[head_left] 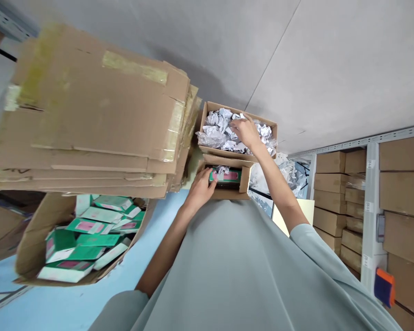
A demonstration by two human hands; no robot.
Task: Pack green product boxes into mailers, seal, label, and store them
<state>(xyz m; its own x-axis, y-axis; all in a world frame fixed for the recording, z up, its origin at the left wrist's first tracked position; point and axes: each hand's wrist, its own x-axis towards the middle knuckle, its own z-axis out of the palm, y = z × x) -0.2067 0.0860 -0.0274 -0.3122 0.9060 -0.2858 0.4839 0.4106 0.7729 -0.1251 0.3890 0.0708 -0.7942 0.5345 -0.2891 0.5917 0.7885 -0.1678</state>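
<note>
A small open cardboard box [245, 180] stands close against my body. Inside it lies a green and pink box [232, 176] with a crumpled piece of paper [222, 170] on top. My left hand [200, 189] grips the small box's left side, thumb over the inner edge. Beyond it, a longer cardboard box [224, 152] is filled with crumpled white paper [218, 120]. My right hand [245, 131] reaches into that paper, its fingers curled around some of it; the fingertips are partly hidden.
Flattened cardboard boxes [106, 110] are stacked high at left. Below them, a large carton [27, 248] holds several green and white boxes [96, 240]. White scrap material [284, 172] lies right of the small box. Shelving [372, 202] with brown cartons [405, 193] stands at right.
</note>
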